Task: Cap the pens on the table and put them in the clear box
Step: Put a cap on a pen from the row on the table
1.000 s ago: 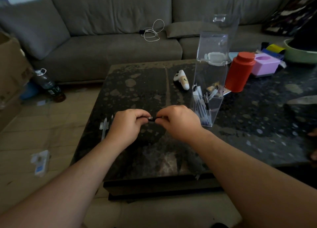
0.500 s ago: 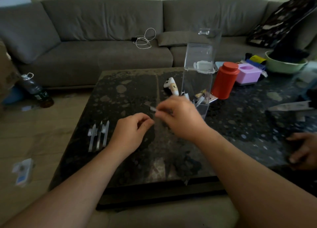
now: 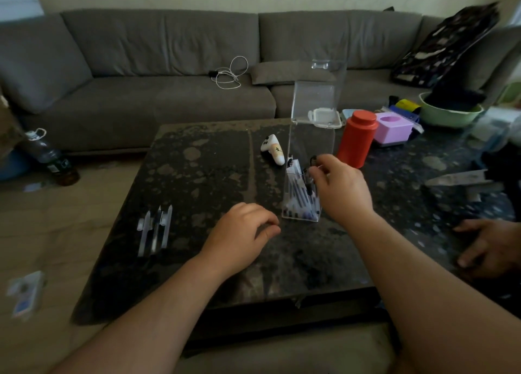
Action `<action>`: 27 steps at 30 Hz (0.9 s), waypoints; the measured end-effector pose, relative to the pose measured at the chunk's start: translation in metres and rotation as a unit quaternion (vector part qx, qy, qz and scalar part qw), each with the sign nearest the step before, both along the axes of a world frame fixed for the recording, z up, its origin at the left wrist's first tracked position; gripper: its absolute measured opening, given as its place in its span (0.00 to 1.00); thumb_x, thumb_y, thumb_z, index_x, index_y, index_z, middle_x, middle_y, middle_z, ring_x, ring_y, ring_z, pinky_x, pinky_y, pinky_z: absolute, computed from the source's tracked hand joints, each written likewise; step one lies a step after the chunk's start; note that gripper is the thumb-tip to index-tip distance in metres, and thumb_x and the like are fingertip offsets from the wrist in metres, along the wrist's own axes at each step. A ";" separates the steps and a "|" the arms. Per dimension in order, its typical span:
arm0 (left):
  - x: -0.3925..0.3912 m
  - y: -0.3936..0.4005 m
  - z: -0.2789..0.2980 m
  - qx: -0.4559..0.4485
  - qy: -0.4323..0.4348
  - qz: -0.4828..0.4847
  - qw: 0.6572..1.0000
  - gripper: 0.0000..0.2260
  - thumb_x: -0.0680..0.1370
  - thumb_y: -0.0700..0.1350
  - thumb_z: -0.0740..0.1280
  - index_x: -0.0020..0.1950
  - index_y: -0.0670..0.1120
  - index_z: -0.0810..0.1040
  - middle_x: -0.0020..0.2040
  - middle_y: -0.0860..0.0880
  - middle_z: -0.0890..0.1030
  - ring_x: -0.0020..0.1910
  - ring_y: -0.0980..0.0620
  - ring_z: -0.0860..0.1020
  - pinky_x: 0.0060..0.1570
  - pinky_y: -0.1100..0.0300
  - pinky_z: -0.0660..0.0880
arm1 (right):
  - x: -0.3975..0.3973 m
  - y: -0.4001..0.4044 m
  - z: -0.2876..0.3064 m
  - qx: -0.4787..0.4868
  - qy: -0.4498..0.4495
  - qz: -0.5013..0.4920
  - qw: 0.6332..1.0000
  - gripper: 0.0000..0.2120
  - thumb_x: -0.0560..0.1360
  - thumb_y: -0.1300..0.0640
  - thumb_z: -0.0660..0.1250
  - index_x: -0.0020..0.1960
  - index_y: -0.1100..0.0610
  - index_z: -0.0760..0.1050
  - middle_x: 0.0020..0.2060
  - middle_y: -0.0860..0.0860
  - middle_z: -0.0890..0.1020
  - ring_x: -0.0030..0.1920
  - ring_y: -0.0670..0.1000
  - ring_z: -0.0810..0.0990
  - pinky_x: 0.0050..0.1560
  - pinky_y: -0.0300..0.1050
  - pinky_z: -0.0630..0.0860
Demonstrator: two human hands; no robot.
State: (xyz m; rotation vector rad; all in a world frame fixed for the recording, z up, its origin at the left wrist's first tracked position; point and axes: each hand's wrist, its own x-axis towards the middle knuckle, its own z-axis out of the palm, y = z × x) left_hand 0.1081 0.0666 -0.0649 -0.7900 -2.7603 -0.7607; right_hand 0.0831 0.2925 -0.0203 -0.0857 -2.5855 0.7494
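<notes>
Pens (image 3: 154, 230) still waiting for us lie in a small clear-bodied group near the left edge of the tabletop (image 3: 203, 170), long axes running roughly from the near edge toward the far edge, side by side and touching or nearly so. Our left hand (image 3: 239, 238) rests on the tabletop to their right, fingers loosely curled and holding nothing — it is plainly the nearer hand, and the pens lie off to its left. Our right hand (image 3: 338, 185) is up at the clear box (image 3: 307, 159), lid standing open, fingertips pinching what looks like a dark pen just inside it; whether the pinch has loosened we cannot tell. More pens stand in the box bottom. We judge the coming reach is leftward — across the pens' long axes.
</notes>
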 end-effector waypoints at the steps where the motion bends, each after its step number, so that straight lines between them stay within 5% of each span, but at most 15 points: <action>1: 0.001 0.002 -0.001 -0.005 0.007 -0.001 1.000 0.08 0.81 0.54 0.68 0.59 0.56 0.83 0.56 0.59 0.80 0.58 0.58 0.73 0.59 0.59 0.72 | 0.000 -0.003 -0.001 0.004 -0.004 0.000 1.000 0.13 0.84 0.48 0.63 0.67 0.47 0.73 0.49 0.50 0.83 0.48 0.54 0.82 0.47 0.54 0.79; 4: 0.002 0.007 -0.003 -0.017 0.010 0.009 1.000 0.11 0.82 0.52 0.68 0.63 0.58 0.81 0.61 0.60 0.78 0.62 0.59 0.71 0.61 0.64 0.67 | -0.001 -0.010 -0.002 0.010 0.009 0.012 1.000 0.16 0.84 0.49 0.61 0.70 0.41 0.63 0.49 0.49 0.83 0.44 0.53 0.81 0.43 0.57 0.81; 11: 0.000 0.008 -0.005 -0.014 0.005 0.019 1.000 0.11 0.82 0.52 0.67 0.64 0.59 0.80 0.62 0.61 0.77 0.63 0.60 0.70 0.59 0.66 0.64 | 0.002 -0.009 -0.004 0.064 -0.011 0.011 0.998 0.10 0.84 0.45 0.59 0.64 0.43 0.74 0.54 0.49 0.79 0.50 0.55 0.79 0.44 0.53 0.78; 18: -0.008 -0.014 0.008 -0.008 -0.011 0.063 0.998 0.08 0.82 0.50 0.67 0.59 0.58 0.83 0.56 0.60 0.80 0.59 0.59 0.73 0.60 0.58 0.73 | 0.014 -0.049 0.008 0.048 0.121 0.084 0.988 0.15 0.81 0.53 0.66 0.68 0.47 0.74 0.55 0.48 0.75 0.48 0.48 0.76 0.43 0.45 0.77; 27: -0.030 -0.109 -0.003 -0.089 -0.013 0.276 0.957 0.12 0.82 0.47 0.64 0.60 0.58 0.84 0.60 0.52 0.81 0.59 0.47 0.75 0.60 0.50 0.74 | 0.007 -0.145 -0.047 0.097 -0.056 0.281 0.953 0.12 0.80 0.52 0.64 0.62 0.48 0.80 0.51 0.48 0.78 0.51 0.53 0.80 0.50 0.49 0.78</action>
